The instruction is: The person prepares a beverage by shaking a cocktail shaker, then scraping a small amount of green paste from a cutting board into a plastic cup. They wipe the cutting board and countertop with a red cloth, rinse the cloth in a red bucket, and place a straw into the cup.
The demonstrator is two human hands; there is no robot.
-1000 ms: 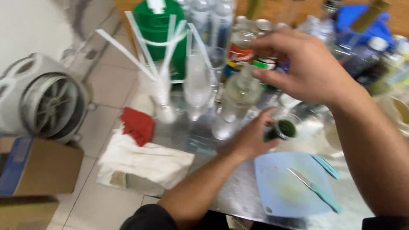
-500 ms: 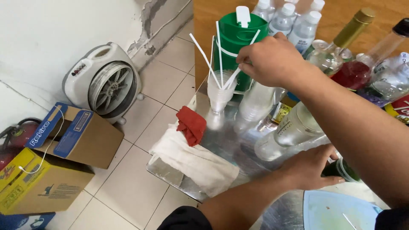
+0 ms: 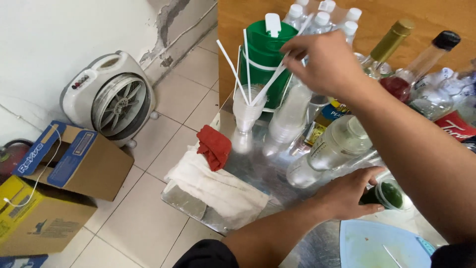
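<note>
Straw: your right hand (image 3: 327,62) pinches the top end of a white straw (image 3: 270,84) that stands with the others in the clear holder (image 3: 246,111), just in front of the green jug (image 3: 265,54). Its lower end is still down in the holder, so it is not lifted free yet.
Cup: your left hand (image 3: 349,193) is closed around the side of a small clear cup (image 3: 389,194), well to the right of the jug, near the tabletop's front edge. The cup stands upright with dark green liquid in it.
Done, as I judge it: the drink looks poured and the cup is steadied; a straw is chosen and gripped.
Left, as I judge it: the straw has to come out of the holder and reach the cup; no straw or lid shows on the cup.
Beside the jug: a stack of clear cups (image 3: 292,116) just to its right, bottles (image 3: 391,44) further right against the wooden panel.
In front of the jug: a red cloth (image 3: 214,146) lying on a white cloth (image 3: 218,188), on the metal tabletop (image 3: 263,173).
Left of the jug: a white fan (image 3: 111,97) and cardboard boxes (image 3: 54,171) on the floor.
</note>
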